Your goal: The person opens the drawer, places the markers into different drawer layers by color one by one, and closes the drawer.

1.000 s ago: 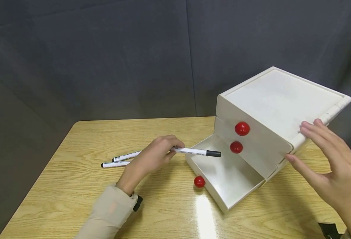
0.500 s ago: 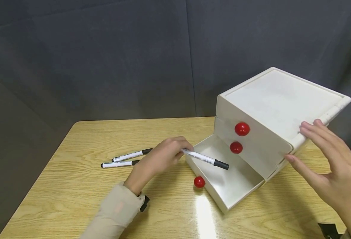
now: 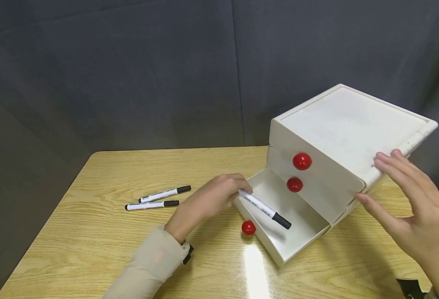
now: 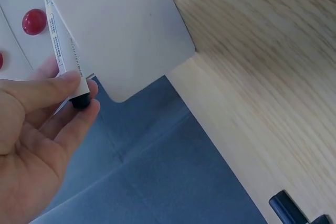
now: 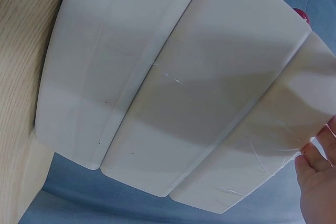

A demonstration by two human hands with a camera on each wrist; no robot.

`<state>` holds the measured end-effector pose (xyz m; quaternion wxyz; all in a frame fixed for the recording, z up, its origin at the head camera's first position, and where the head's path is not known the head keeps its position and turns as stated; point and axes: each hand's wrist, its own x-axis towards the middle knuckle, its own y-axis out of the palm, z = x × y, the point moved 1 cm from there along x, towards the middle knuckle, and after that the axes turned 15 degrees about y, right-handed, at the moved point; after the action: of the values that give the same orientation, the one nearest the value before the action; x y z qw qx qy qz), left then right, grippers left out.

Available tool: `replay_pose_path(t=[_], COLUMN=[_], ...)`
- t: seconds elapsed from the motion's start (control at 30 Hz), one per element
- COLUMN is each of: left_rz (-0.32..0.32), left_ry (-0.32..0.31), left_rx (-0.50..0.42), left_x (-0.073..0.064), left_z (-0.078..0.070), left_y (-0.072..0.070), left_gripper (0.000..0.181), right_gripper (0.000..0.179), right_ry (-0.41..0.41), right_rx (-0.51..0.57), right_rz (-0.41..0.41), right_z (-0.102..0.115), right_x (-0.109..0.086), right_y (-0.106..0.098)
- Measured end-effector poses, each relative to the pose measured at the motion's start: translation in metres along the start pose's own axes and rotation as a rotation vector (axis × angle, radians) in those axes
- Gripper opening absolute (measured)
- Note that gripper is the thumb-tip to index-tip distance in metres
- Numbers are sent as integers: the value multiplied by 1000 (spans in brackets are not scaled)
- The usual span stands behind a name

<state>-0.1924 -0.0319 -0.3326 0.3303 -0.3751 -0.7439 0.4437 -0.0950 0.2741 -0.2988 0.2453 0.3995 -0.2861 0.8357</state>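
A white three-tier drawer box [image 3: 354,124] stands on the table with its bottom drawer [image 3: 305,238] pulled out. My left hand [image 3: 213,197] pinches a white marker [image 3: 258,204] by its rear end, its black cap slanting down over the open drawer. In the left wrist view, thumb and fingers grip the marker [image 4: 62,45] near its black end. My right hand [image 3: 415,207] touches the near top edge of the box, thumb on the side and fingertips on top. The right wrist view has the box's side panels [image 5: 210,87] and the hand [image 5: 320,177] at the edge.
Two more black-capped markers [image 3: 165,194] lie on the wooden table [image 3: 103,249] at left. Round red knobs [image 3: 302,161] mark the drawer fronts, the lowest knob [image 3: 248,227] on the pulled-out drawer. Dark cloth [image 3: 159,74] hangs behind the table.
My left hand has moved right with the marker, whose capped end has swung downward into the space of the open drawer. My right hand stays on the box's edge.
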Motion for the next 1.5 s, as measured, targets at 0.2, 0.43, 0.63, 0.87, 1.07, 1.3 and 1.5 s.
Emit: replay_pose_path(t=[0.2, 0.43, 0.63, 0.87, 1.07, 1.3, 1.5], left_rz=[24, 34, 39, 45, 62, 89, 91], left_ry=[-3, 29, 47, 64, 33, 19, 0], left_rx=[-15, -11, -13, -16, -27, -35, -53], left_x=[4, 7, 10, 12, 13, 15, 15], left_z=[-1, 1, 1, 1, 1, 1, 1], left_y=[5, 9, 12, 15, 18, 18, 19], left_gripper=[33, 31, 31, 33, 36, 40, 41], right_gripper=[72, 72, 72, 72, 72, 72, 72], right_ry=[6, 1, 11, 12, 19, 13, 14], right_rx=[-9, -20, -29, -30, -42, -30, -27], right_rz=[10, 12, 10, 9, 18, 11, 12], right_z=[1, -2, -2, -2, -1, -1, -1], right_x=[-1, -1, -1, 0, -1, -1, -1], right_y=[-1, -1, -2, -1, -3, -2, -2])
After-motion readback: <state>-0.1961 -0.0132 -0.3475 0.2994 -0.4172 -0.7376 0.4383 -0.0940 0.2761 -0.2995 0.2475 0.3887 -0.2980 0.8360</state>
